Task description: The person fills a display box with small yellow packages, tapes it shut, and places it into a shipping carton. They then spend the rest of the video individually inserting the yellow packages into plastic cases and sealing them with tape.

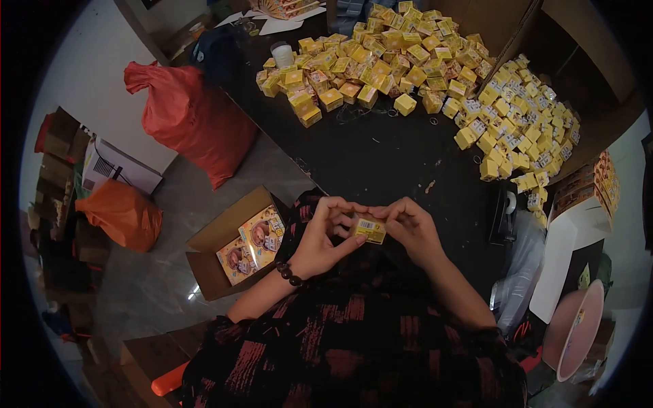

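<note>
Between my two hands, close to my body at the table's near edge, is a small yellow box (pixel 371 230) with a barcode on the side facing me. My left hand (pixel 329 234), with a dark bead bracelet at the wrist, holds the box, its thumb along the lower edge. The fingers of my right hand (pixel 410 228) are pinched together at the box's upper right corner. A large heap of similar yellow boxes (pixel 381 61) lies on the far side of the black table (pixel 388 156), and a second heap (pixel 517 122) spreads at the right.
An open carton (pixel 197 272) with printed boxes (pixel 262 234) stands at the lower left. Beyond it are a red sack (pixel 190 115) and an orange bag (pixel 122 216). A black tape dispenser (pixel 503 211) and a pink basin (pixel 575 330) are at the right.
</note>
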A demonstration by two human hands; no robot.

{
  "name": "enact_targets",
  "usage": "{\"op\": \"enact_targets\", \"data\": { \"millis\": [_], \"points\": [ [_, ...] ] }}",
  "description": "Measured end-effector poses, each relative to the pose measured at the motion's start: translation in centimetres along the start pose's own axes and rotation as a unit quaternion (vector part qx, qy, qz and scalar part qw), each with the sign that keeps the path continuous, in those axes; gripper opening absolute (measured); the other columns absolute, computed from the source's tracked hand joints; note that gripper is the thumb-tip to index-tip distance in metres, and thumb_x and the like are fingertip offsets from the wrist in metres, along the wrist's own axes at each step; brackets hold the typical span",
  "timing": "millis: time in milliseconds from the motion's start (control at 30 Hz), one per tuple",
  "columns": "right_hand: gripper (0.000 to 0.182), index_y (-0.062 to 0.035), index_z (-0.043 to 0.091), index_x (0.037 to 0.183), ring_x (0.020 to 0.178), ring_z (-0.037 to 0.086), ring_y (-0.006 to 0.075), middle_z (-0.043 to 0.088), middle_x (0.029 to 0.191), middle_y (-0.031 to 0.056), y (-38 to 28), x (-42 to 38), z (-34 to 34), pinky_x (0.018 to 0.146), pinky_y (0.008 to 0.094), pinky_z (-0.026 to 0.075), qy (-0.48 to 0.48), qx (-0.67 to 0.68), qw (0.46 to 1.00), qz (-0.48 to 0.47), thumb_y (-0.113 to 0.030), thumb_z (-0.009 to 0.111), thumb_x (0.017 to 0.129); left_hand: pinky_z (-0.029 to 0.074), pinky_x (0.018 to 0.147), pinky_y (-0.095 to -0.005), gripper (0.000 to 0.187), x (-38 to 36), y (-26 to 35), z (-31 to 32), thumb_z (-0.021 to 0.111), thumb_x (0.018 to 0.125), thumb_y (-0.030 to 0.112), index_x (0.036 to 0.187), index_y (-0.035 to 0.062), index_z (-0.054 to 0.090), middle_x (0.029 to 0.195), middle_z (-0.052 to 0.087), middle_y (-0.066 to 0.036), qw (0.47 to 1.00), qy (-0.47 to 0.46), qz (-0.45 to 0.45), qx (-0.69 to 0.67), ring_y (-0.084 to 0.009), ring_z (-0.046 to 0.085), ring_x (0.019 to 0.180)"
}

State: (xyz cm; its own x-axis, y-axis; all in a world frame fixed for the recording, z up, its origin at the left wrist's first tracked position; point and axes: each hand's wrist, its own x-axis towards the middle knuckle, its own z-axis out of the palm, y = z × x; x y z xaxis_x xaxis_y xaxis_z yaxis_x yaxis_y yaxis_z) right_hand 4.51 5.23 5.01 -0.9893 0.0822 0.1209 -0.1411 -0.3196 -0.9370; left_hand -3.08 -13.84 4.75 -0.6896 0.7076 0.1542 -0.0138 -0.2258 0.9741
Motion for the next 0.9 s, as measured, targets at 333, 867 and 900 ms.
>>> {"op": "enact_targets", "data": {
  "millis": [333, 867, 900],
  "points": [
    [0.013, 0.0004, 0.069, 0.097, 0.091, 0.062, 0.0129, 0.06, 0.094, 0.0058, -0.9, 1.2, -0.1, 0.079, 0.0246, 0.053, -0.01, -0.137, 0.989, 0.063, 0.002, 0.066, 0.085, 0.051, 0.082, -0.0278, 0.053, 0.0, -0.2, -0.5, 0.07, 0.083, 0.004, 0.126, 0.0054, 0.038, 0.123, 0.056, -0.014, 0.99, -0.022, 0.03, 0.135, -0.0213, 0.059, 0.11],
    [0.013, -0.001, 0.067, 0.098, 0.102, 0.061, 0.0215, 0.059, 0.113, 0.0115, -1.7, 6.0, -2.4, 0.08, 0.0303, 0.052, -0.242, -0.3, 0.92, 0.064, 0.001, 0.06, 0.087, 0.052, 0.081, -0.0269, 0.035, 1.4, -0.2, -3.6, 0.066, 0.085, 0.001, 0.119, 0.0052, 0.056, 0.122, 0.054, -0.01, 0.977, -0.051, -0.027, 0.206, -0.0165, 0.059, 0.102],
    [0.02, -0.0017, 0.065, 0.103, 0.108, 0.058, 0.0242, 0.057, 0.118, 0.0124, -1.8, 7.3, -2.9, 0.085, 0.0323, 0.05, -0.236, -0.363, 0.901, 0.014, 0.004, 0.058, 0.086, 0.052, 0.081, -0.0269, 0.035, 1.2, -1.1, -3.8, 0.066, 0.085, 0.001, 0.119, 0.0052, 0.056, 0.122, 0.054, -0.01, 0.977, -0.05, -0.027, 0.205, -0.0165, 0.059, 0.102]
  ]
}}
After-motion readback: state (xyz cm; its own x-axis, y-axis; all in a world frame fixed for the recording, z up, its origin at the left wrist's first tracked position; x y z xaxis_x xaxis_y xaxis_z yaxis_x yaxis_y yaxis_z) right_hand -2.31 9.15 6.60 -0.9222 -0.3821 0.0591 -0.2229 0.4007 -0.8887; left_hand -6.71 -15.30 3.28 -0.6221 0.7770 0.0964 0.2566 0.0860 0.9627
